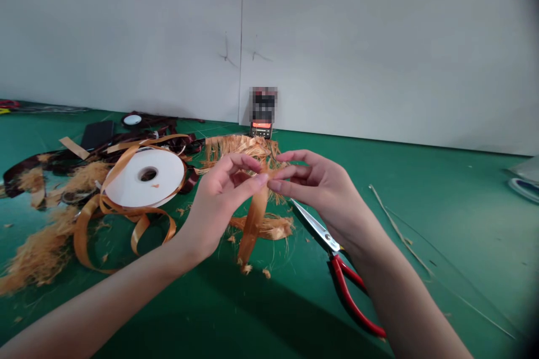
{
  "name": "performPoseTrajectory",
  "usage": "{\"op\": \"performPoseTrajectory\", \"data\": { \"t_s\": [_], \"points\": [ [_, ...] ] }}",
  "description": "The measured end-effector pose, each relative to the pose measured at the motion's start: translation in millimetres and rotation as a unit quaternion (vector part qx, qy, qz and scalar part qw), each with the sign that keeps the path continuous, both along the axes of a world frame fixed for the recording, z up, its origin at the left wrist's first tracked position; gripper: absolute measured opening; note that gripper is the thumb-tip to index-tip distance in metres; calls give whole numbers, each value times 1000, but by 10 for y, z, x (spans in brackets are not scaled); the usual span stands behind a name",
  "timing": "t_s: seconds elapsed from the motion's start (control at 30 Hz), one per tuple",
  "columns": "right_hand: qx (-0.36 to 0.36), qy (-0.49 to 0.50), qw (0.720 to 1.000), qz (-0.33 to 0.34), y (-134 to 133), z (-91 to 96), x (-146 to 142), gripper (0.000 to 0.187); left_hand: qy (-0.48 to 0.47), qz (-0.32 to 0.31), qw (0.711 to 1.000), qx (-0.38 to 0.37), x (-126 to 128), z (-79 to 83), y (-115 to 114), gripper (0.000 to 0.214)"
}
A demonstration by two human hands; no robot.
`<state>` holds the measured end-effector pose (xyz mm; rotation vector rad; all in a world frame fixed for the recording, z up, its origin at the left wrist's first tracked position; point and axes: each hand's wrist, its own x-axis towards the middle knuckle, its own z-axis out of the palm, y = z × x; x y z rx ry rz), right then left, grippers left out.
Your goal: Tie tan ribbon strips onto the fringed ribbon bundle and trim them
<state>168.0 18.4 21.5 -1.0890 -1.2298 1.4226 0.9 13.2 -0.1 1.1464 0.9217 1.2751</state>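
Note:
My left hand (223,199) and my right hand (322,190) meet above the green table (442,202), both pinching the top of an orange ribbon strip (254,221). The strip hangs down from my fingers and its lower end is frayed. Behind my hands lies a bundle of frayed orange fibres (244,148). Red-handled scissors (341,269) lie on the table under my right wrist, blades pointing up-left.
A white ribbon spool (145,176) with loose orange ribbon sits at left among dark ribbon and frayed fibre piles (37,252). A phone (262,115) leans on the white wall. Thin sticks (396,227) lie at right. A white object (524,188) is at the far right edge.

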Motion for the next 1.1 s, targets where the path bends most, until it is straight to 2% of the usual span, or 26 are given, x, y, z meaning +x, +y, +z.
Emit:
{"op": "performPoseTrajectory", "data": {
  "t_s": [0.13,0.3,0.37,0.43,0.53,0.8,1.1],
  "points": [
    [-5,4,1000,-1,-4,-5,-21,37,-7,-1,1000,-1,0,-7,22,10],
    [-19,22,1000,-7,-8,8,-26,30,-59,53,997,1,-30,47,56,6],
    [-23,32,999,-4,-6,8,-22,29,-35,40,999,-12,-47,77,62,10],
    [-24,25,999,0,-5,12,-22,31,11,-2,999,-36,-60,89,65,21],
    [-21,-25,999,-11,-2,22,-29,36,63,-38,996,-54,-67,77,71,25],
    [13,-101,994,-41,22,-6,-35,28,133,-39,990,-21,-61,45,82,18],
    [36,-131,987,-88,17,-16,-33,33,198,-30,980,-1,-68,51,72,17]
  ]
}}
